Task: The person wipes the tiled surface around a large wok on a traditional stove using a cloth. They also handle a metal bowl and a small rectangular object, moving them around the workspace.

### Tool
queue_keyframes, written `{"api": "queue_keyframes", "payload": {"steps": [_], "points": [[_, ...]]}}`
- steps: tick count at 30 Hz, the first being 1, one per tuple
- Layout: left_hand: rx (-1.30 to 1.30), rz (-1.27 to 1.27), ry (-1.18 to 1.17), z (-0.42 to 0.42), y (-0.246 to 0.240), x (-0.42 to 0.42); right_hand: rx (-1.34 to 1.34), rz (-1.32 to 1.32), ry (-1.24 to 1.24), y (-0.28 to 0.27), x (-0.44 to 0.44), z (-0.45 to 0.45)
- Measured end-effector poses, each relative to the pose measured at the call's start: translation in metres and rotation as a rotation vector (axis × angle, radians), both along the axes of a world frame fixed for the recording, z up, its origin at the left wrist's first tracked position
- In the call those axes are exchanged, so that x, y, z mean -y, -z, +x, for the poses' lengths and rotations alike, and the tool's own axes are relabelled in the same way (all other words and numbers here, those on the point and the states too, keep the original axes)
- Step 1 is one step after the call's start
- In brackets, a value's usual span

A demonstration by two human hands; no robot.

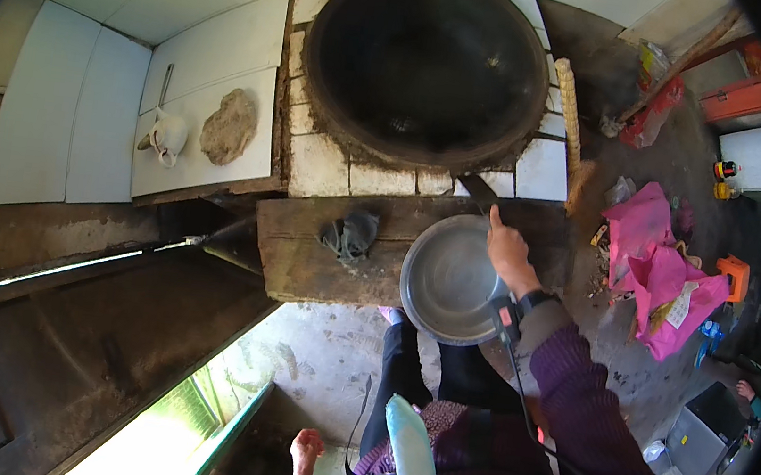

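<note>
My right hand [512, 255] reaches over the rim of a round metal basin [453, 282] with its index finger stretched forward. It appears to grip a dark flat-bladed tool [480, 190], whose far end lies by the tiled stove edge; the grip itself is partly hidden. The basin rests on a worn wooden board [318, 280] and juts past its front edge. Beyond the board, a large dark wok [430, 65] is set into the stove. Low at my left side hangs my left hand [307, 446], fingers curled, with nothing visible in it.
A crumpled dark cloth or bag [352, 234] lies on the board. On the left white tiles are a white ladle-like vessel [169, 133] and a brown fibrous pad [230, 126]. A straw brush [570, 118] leans at the stove's right. Pink plastic bags [647, 270] litter the floor.
</note>
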State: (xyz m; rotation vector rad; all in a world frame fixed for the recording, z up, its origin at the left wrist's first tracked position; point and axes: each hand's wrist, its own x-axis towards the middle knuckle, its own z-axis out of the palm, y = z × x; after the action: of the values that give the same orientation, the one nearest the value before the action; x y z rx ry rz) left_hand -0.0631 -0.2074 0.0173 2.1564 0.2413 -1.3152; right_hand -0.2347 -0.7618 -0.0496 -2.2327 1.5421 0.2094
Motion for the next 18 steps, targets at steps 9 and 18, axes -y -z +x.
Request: {"api": "queue_keyframes", "payload": {"steps": [9,18], "points": [[-0.031,0.067,-0.03,-0.004,-0.004,-0.005,-0.042,0.034,0.002,-0.009,0.005,0.0],[-0.05,0.021,-0.045,-0.006,0.001,0.01,-0.018,-0.02,-0.019,-0.015,0.01,0.002]]}}
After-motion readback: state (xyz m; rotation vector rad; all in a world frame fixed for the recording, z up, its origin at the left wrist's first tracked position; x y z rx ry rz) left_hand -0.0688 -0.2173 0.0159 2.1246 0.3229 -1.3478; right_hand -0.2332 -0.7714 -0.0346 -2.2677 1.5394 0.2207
